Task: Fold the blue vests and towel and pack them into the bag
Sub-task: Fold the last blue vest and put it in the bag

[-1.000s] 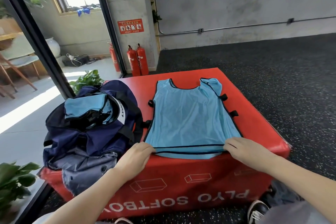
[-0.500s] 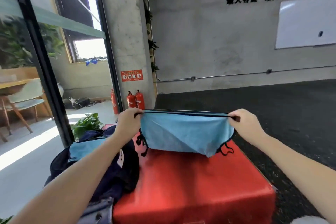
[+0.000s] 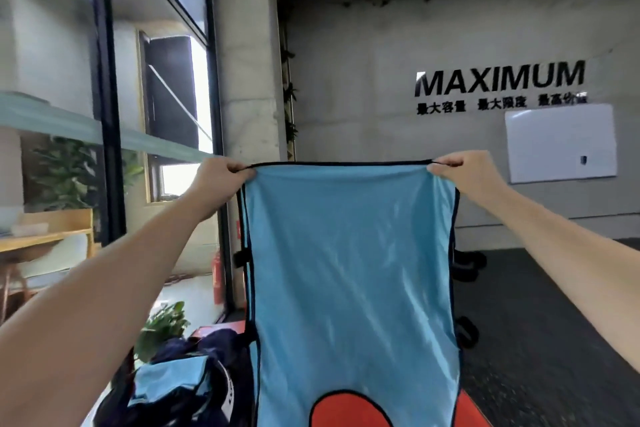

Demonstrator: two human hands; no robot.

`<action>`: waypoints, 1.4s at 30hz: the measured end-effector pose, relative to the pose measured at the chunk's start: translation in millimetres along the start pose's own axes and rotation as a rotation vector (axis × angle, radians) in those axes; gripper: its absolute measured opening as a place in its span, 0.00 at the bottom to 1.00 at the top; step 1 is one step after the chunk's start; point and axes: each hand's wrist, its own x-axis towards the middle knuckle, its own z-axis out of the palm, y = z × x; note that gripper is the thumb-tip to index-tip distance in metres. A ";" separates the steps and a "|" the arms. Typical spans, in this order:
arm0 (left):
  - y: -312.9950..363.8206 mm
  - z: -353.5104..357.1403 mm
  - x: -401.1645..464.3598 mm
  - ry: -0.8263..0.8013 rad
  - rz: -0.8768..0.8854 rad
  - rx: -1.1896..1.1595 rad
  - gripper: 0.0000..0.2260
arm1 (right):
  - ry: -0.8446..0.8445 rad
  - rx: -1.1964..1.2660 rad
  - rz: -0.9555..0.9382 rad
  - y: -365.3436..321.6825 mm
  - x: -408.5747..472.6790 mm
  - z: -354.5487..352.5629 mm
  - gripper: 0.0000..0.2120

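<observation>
In the middle of the frame a blue vest (image 3: pixel 349 270) hung in the air, upside down, with its black-edged hem at the top. The left hand (image 3: pixel 221 180) pinched the hem corner at centre left, fingers curled round the edge, and the right hand (image 3: pixel 460 172) pinched the other corner at centre right in the same way. The hem was pulled tight and nearly level between them. At the bottom of the frame the neck opening showed the red box (image 3: pixel 346 412) through it.

In the lower left the dark blue bag (image 3: pixel 194 392) stood open, and another folded blue vest (image 3: pixel 169 381) lay in it.

The step in hand seemed to be the first fold. To do it well, both corners should stay at equal height and the cloth should hang flat, without twist, before it is lowered. The thin fabric will probably slip and wrinkle easily, so it is better to lay it down slowly on the box and bring the hem to meet the shoulders.

The shoulders of the hanging vest were cut off by the bottom edge. Most of the box was hidden behind the cloth. The towel was not visible anywhere, and how full the bag was I could not tell
</observation>
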 end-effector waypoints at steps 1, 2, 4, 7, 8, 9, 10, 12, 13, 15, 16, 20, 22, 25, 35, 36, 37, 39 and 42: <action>4.0 -8.2 5.6 -0.029 -0.016 -0.041 0.07 | -0.002 -0.003 -0.004 -7.8 3.3 -5.6 0.11; 6.2 -15.7 12.3 -0.056 -0.037 -0.089 0.07 | -0.003 -0.002 -0.003 -14.0 5.7 -10.2 0.10; 9.0 -28.9 20.7 -0.123 -0.080 -0.196 0.07 | -0.011 0.007 -0.001 -22.8 8.7 -15.8 0.08; 1.0 -38.4 29.1 -0.211 -0.121 -0.283 0.09 | -0.044 0.007 -0.002 -27.0 10.8 -14.9 0.05; -4.9 -39.5 30.1 -0.240 -0.135 -0.305 0.09 | -0.066 0.011 0.004 -25.8 11.2 -12.3 0.05; -10.3 -39.5 29.6 -0.264 -0.157 -0.321 0.09 | -0.097 0.015 0.015 -22.6 12.3 -9.1 0.04; -17.3 -37.5 29.5 -0.280 -0.174 -0.327 0.09 | -0.135 0.018 0.034 -17.6 13.5 -5.1 0.05; -34.7 -27.8 28.7 -0.290 -0.202 -0.268 0.07 | -0.217 -0.006 0.077 -3.8 15.7 6.3 0.05; -45.7 -20.4 27.9 -0.298 -0.223 -0.228 0.05 | -0.250 -0.030 0.091 5.5 16.8 14.5 0.05; -73.3 -0.9 26.2 -0.332 -0.257 -0.166 0.04 | -0.285 -0.064 0.110 28.2 16.9 34.7 0.05; -89.0 10.5 25.5 -0.352 -0.265 -0.122 0.04 | -0.288 -0.070 0.121 41.1 15.8 46.6 0.05; -147.7 62.4 10.8 -0.368 -0.313 0.005 0.06 | -0.345 -0.155 0.169 104.9 3.3 97.7 0.05; -179.8 92.4 -0.6 -0.398 -0.326 0.063 0.08 | -0.404 -0.218 0.185 141.1 -7.4 124.2 0.08; -224.3 134.9 -19.8 -0.486 -0.324 0.228 0.11 | -0.537 -0.275 0.215 194.3 -24.7 161.3 0.10; -311.4 239.1 -3.6 -0.654 -0.607 0.217 0.03 | -0.680 -0.217 0.593 315.6 -22.2 263.0 0.02; -315.1 246.6 4.6 -0.633 -0.627 0.175 0.02 | -0.642 -0.157 0.660 324.6 -16.6 268.9 0.03; -318.0 253.0 13.5 -0.610 -0.632 0.150 0.02 | -0.609 -0.112 0.697 334.2 -10.2 274.6 0.04; -321.4 264.0 33.7 -0.546 -0.628 0.137 0.03 | -0.530 -0.062 0.706 348.7 8.0 284.1 0.07; -319.0 273.0 72.2 -0.426 -0.513 0.168 0.07 | -0.414 -0.048 0.600 342.2 43.8 286.9 0.04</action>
